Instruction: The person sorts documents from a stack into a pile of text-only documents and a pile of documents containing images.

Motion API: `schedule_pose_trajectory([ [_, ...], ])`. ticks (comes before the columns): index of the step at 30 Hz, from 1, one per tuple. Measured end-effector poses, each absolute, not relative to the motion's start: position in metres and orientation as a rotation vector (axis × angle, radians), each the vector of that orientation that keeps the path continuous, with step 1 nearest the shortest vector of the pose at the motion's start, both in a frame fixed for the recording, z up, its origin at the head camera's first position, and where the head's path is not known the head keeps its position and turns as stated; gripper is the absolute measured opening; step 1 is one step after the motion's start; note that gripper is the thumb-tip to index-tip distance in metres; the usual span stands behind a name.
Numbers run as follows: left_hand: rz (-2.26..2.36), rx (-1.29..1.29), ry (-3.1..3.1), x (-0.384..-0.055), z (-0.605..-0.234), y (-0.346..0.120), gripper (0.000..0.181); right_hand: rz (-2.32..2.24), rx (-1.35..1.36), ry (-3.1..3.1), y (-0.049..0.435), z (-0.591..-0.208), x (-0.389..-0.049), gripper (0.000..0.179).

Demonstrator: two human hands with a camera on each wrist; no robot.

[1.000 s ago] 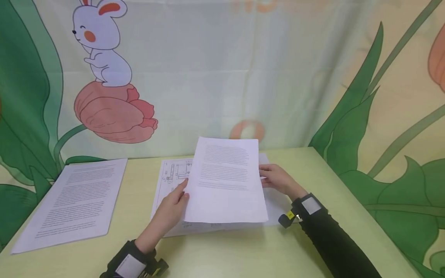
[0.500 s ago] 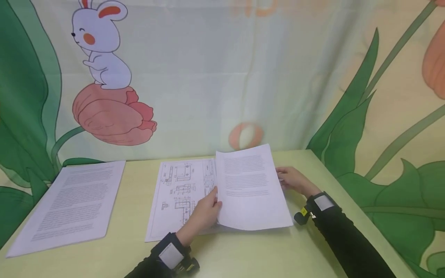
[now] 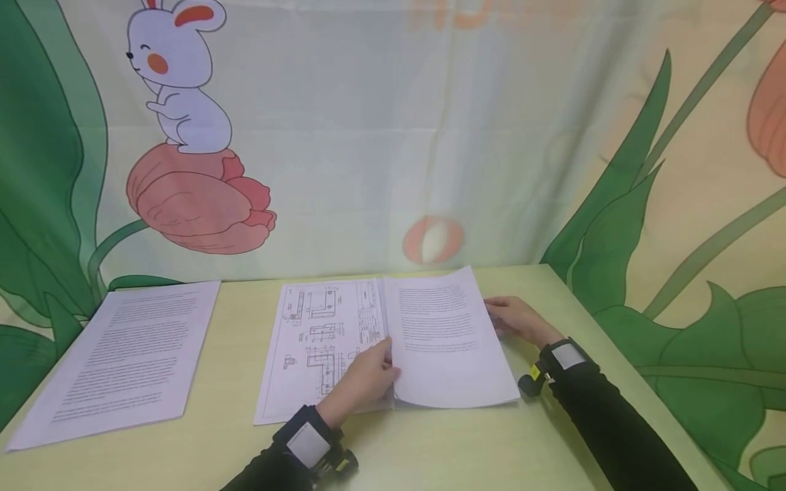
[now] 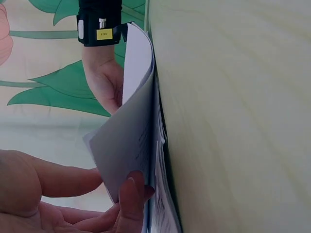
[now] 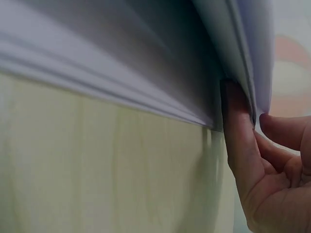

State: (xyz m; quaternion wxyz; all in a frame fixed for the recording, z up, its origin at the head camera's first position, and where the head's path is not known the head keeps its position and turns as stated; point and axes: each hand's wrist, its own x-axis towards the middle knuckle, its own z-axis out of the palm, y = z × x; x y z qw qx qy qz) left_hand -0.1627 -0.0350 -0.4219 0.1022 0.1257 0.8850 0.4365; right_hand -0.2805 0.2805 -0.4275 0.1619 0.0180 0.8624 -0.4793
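The pages (image 3: 445, 372) bow just right of the drawing (image 3: 307, 334), long axis running front to back, between the left hand (image 3: 362, 375), pinching their left edge, and the right hand (image 3: 520, 320), pinching their right (a little farther back).

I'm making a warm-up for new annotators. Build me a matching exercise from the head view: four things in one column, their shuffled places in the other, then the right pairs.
Things
1. Left hand
2. Separate text stack
3. White rabbit picture
4. Right hand

Places
A. Above the pink flower on the backdrop
B. At the right edge of the held text paper
C. At the left edge of the held text paper
D. On the left part of the table, apart from both hands

Pairs: 1-C, 2-D, 3-A, 4-B
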Motion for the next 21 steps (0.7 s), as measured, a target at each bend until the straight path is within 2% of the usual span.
schedule_pose_trajectory([
  [9,1.262,0.352,2.673,-0.165,-0.421,-0.038,0.060,-1.354,-0.075,2.473,0.272,-0.422,-0.284,0.051],
  [21,1.176,0.370,2.712,-0.166,-0.420,-0.040,0.045,-1.124,-0.067,2.692,0.257,-0.421,-0.272,0.053],
])
